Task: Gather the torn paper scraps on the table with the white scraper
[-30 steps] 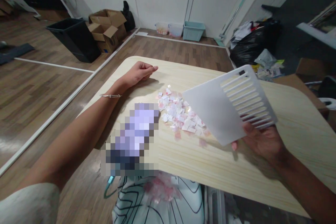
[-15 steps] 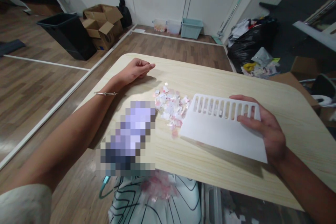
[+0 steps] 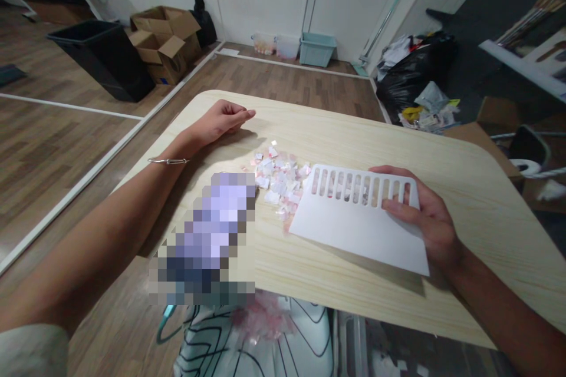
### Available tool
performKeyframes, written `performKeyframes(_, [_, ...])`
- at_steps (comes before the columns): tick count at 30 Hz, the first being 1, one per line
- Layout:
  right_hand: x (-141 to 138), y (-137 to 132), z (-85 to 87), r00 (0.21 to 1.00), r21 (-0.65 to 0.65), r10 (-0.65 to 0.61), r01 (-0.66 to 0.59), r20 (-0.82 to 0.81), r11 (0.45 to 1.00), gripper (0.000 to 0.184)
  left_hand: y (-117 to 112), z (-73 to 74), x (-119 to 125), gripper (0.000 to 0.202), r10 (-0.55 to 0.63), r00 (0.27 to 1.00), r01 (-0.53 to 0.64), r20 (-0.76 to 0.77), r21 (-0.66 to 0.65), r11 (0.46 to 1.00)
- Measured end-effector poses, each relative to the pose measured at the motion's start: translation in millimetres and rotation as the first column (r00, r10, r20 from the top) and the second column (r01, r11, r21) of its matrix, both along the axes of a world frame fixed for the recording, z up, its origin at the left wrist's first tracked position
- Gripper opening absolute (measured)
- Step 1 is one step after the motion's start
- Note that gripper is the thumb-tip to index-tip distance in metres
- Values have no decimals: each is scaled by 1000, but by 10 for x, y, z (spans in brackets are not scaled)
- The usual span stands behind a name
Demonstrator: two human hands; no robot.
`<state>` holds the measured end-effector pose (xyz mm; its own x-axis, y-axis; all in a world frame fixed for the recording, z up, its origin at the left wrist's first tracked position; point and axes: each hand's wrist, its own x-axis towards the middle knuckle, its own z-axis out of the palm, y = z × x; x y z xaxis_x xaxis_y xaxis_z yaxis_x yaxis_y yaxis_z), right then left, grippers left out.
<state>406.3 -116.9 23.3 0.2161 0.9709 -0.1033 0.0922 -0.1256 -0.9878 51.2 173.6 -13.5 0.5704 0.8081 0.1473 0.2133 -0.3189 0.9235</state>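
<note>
My right hand (image 3: pixel 435 218) is closed round the right end of a white slotted board (image 3: pixel 354 224), thumb on top. A row of long slots runs along the board's far edge, and bits on the table show through some of them. The board's left end is beside a pile of small pink and white plastic pieces (image 3: pixel 283 182). My left hand (image 3: pixel 226 118) rests on the far left of the table (image 3: pixel 354 129), fingers curled and pressed together; whatever may be inside them is hidden. Nearer me lies a pixelated, phone-like object (image 3: pixel 216 224).
More pink pieces (image 3: pixel 263 318) lie on a patterned cloth (image 3: pixel 305 336) at my lap. A teal cable (image 3: pixel 165 324) hangs left of it. Beyond the table stand a black bin (image 3: pixel 106 62), cardboard boxes (image 3: pixel 165 41), a blue-green tub (image 3: pixel 317 50) and black bags (image 3: pixel 413 76).
The whole view has shifted slightly. The slotted board has moved a little left, closer to the pile, with my right hand still on it. My left hand stays in place on the table.
</note>
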Motion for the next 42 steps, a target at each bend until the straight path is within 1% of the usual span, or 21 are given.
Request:
performKeyframes(4, [-5, -8, -9, 999, 20, 31, -31, -4, 999, 50, -17, 23, -4, 63, -12, 1000, 13, -13, 6, 1000])
performKeyframes(10, [20, -44, -56, 996, 15, 69, -70, 53, 997, 51, -6, 12, -5, 63, -13, 1000, 13, -5, 6, 1000])
performKeyframes(15, [64, -62, -82, 989, -5, 145, -145, 7, 989, 49, 15, -12, -12, 68, -14, 1000, 14, -15, 27, 1000])
performKeyframes(18, [88, -68, -85, 993, -21, 112, -112, 24, 994, 49, 7, -1, -20, 69, -20, 999, 21, -31, 27, 999])
performKeyframes(21, [89, -63, -83, 996, -11, 81, -81, 38, 997, 51, 2, 12, -19, 67, -33, 999, 33, -33, 13, 999])
performKeyframes(26, [57, -22, -67, 995, 3, 98, -98, 26, 995, 51, 20, 7, -11, 66, -31, 999, 32, -22, 21, 999])
performKeyframes(33, [78, -36, -88, 996, 49, -1, -4, 89, 999, 48, 25, -22, -33, 62, -29, 999, 29, -33, -7, 1000])
performKeyframes(35, [93, -46, -96, 996, 50, 1, -6, 91, 999, 47, 28, -26, -39, 61, -32, 999, 31, -38, -10, 999])
performKeyframes(42, [131, -35, -148, 989, 62, 76, -85, 130, 994, 52, 14, -7, -43, 62, -43, 999, 43, -31, 9, 999])
